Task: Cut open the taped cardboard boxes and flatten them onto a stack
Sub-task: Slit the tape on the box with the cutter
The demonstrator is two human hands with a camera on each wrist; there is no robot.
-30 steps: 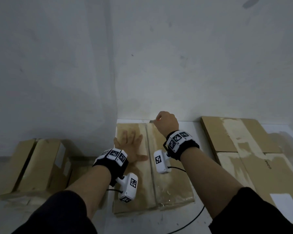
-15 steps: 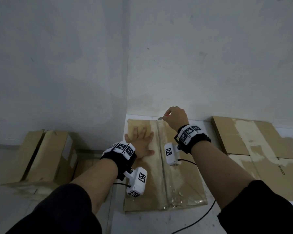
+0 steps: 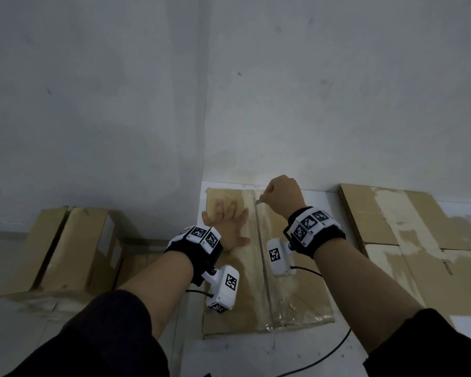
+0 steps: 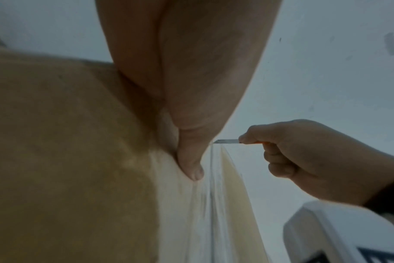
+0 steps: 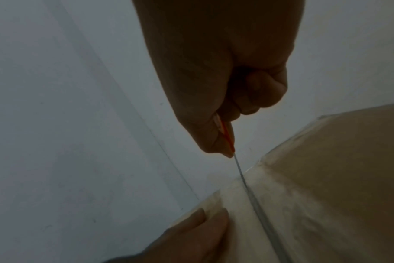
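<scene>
Right hand fisted round a thin cutter, orange handle barely showing, blade tip at the far end of the taped centre seam. Left hand flat, fingers spread, pressing the taped box just left of the seam. Box lies against the far wall. Flattened cardboard to the right; another box to the left.

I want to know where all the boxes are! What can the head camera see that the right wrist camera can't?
Only the head view shows the box on the left and the flattened cardboard to the right. Only the right wrist view shows the knife's orange handle. Both show the left hand flat on the taped box and the right hand gripping the blade at its seam.
</scene>
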